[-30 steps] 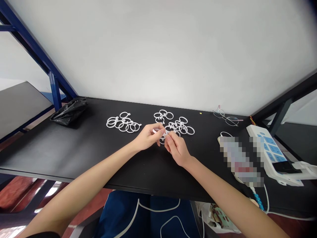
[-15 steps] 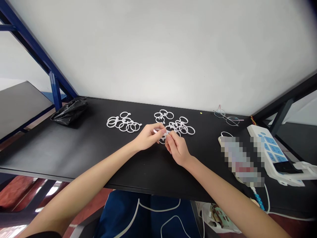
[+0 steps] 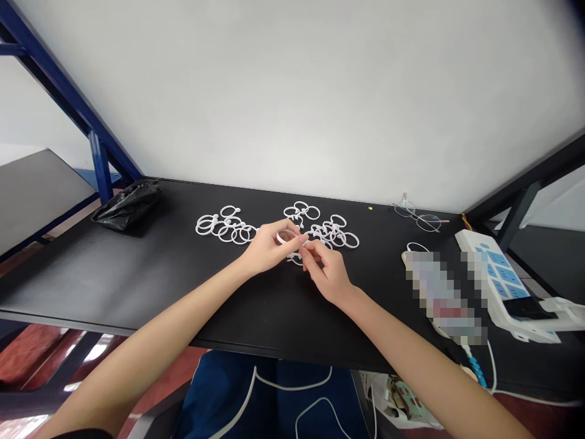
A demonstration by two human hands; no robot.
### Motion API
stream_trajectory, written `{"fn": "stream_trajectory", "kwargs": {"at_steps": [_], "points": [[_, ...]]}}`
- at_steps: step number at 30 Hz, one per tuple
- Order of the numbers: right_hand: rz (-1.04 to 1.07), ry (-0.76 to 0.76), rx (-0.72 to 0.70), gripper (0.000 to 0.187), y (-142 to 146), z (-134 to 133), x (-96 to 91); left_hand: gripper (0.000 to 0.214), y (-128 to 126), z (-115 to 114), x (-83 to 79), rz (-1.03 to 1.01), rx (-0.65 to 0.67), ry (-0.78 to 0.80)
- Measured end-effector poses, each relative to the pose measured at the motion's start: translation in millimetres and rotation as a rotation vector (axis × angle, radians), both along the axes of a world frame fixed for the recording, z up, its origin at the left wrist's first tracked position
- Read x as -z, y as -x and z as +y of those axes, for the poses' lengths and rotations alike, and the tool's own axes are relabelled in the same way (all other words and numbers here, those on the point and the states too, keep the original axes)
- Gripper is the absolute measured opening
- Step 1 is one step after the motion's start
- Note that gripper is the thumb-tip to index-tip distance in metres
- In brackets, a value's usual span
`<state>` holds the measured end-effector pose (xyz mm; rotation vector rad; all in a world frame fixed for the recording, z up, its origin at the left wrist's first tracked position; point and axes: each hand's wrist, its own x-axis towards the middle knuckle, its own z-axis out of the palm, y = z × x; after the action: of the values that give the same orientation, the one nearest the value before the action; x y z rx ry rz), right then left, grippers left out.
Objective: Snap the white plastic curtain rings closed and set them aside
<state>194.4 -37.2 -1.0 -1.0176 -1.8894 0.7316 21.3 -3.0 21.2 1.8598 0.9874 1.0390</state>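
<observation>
A white plastic curtain ring is held up above the desk between my hands. My left hand is closed around it, thumb and fingers pinching its right side. Against the same spot, the fingertips of my right hand pinch the ring's end; the exact contact is partly hidden. More white rings with small knobs lie about: a left cluster, a cluster at the back and a right cluster. A few rings lie partly covered beneath my hands.
The black desk meets a white wall. A black plastic bag lies at the left. To the right are glasses, a blurred phone on a cable and a white power strip.
My left hand has shifted slightly left and up, and the ring in it shows more of its loop. My right fingers have loosened a little but stay at the ring.
</observation>
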Motion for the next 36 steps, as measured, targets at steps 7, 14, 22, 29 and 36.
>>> {"fn": "stream_trajectory", "kwargs": {"at_steps": [7, 14, 22, 29, 36], "points": [[-0.204, -0.077, 0.013, 0.010, 0, 6, 7.0, 0.026, 12, 11, 2.1, 0.428, -0.343, -0.533], [-0.250, -0.035, -0.005, 0.016, 0, 9, 9.8, 0.031, 12, 13, 6.7, 0.586, -0.318, -0.461], [-0.203, -0.069, 0.049, 0.010, 0, 10, 10.9, 0.015, 17, 20, 10.8, 0.803, -0.290, -0.362], [-0.184, -0.097, 0.084, 0.009, 0, 9, 9.7, 0.012, 18, 22, 16.2, 0.826, -0.272, -0.316], [-0.099, -0.190, 0.120, 0.009, 2, 8, 7.8, 0.010, 19, 22, 17.3, 0.842, -0.218, -0.307]]}}
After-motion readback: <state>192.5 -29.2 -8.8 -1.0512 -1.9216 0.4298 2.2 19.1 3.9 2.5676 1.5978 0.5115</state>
